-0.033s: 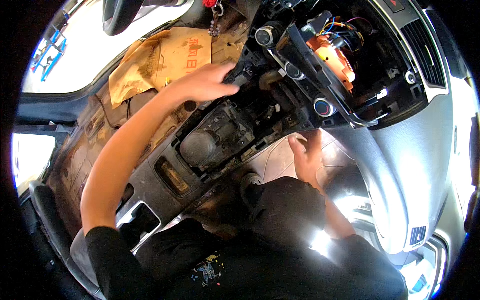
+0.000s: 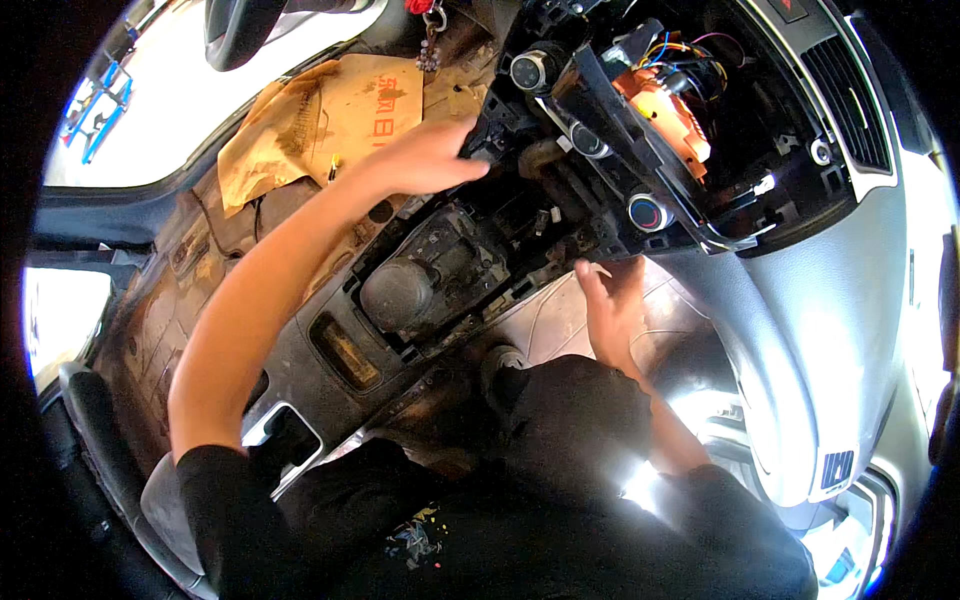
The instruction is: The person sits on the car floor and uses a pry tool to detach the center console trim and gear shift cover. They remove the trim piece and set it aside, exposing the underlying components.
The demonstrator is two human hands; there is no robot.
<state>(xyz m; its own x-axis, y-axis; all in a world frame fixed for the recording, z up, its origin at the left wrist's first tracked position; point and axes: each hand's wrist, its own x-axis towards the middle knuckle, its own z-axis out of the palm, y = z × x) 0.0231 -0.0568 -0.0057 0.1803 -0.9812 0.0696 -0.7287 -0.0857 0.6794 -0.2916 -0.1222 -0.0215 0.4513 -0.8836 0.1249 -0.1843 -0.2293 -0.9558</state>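
My left hand (image 2: 425,163) reaches over the driver's side of a stripped car centre console (image 2: 440,265). Its thumb stands apart from the fingers at the console's front opening; the fingertips are hidden against the dark trim, so I cannot tell whether they grip it. On the console's other side, my right hand (image 2: 612,305) is raised below the dashboard. Thumb and fingers there are apart, with nothing seen between them, though the finger ends pass under the dash. Above the hands hangs a loosened control panel (image 2: 620,140) with round knobs (image 2: 648,213). The gear lever base (image 2: 397,291) sits uncovered between my arms.
An orange housing (image 2: 665,120) and coloured wires (image 2: 695,62) show inside the open dash cavity. A stained paper mat (image 2: 345,110) lies on the driver's floor. The silver-grey dashboard (image 2: 830,330) bounds the right. Keys with a red charm (image 2: 425,12) hang at the top.
My left hand has shifted slightly right and up, closer to the console opening, its forearm following. My right hand has stayed nearly in place, its thumb a little higher.
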